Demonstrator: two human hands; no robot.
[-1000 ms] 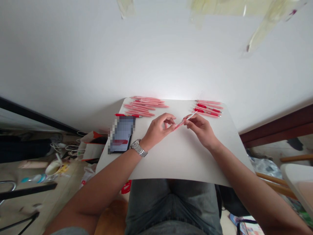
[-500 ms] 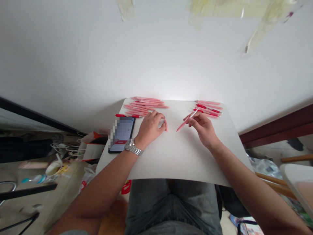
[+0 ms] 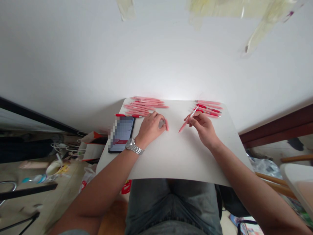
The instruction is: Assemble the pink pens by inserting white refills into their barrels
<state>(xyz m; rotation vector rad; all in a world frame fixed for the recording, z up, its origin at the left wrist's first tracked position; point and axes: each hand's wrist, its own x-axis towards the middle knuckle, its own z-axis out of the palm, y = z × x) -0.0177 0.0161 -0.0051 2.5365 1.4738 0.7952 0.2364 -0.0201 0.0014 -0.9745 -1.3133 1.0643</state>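
My left hand (image 3: 151,126) rests on the white table (image 3: 171,156) with its fingers pinched on a small pink pen piece (image 3: 167,124). My right hand (image 3: 202,125) grips a pink pen (image 3: 187,119) that slants down to the left, tip near the table. The two hands are apart. Just beyond my left hand lies a pile of several pink pens (image 3: 144,106). Another group of pink and red pens (image 3: 209,108) lies beyond my right hand.
A phone (image 3: 121,133) lies face up at the table's left edge, beside a red pen (image 3: 127,115). A silver watch (image 3: 133,146) is on my left wrist. Clutter, cables and a cup (image 3: 52,168) sit on the floor at left. A white wall is behind the table.
My hands were joined on one pen in the middle. They have pulled apart: the left went left with a small pink piece, the right kept the pen.
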